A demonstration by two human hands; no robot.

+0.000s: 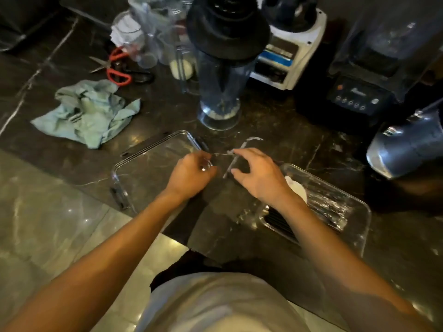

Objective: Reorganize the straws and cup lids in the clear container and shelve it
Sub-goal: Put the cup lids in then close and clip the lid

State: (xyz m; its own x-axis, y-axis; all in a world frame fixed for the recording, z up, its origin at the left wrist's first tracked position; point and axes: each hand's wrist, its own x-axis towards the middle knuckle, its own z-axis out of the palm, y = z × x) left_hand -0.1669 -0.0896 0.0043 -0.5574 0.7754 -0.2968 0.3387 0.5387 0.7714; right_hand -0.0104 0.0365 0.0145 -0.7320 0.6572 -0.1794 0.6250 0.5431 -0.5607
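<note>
A clear container (359,212) stands at the right on the dark counter. It holds black straws (278,222), plastic-wrapped straws (328,207) and a white cup lid (298,190). Its clear flat cover (148,161), with black clips, lies to the left. Between the two, my left hand (191,174) is closed on one end of a thin clear plastic strip (236,159), which is blurred. My right hand (260,177) pinches the strip's other part between forefinger and thumb, its remaining fingers spread.
Behind the hands stands a blender jug (220,92) with a black top, and blender bases (285,51) sit at the back right. A metal jug (407,144) lies at the right. A crumpled blue cloth (88,113), red-handled scissors (115,68) and clear cups (148,32) occupy the back left.
</note>
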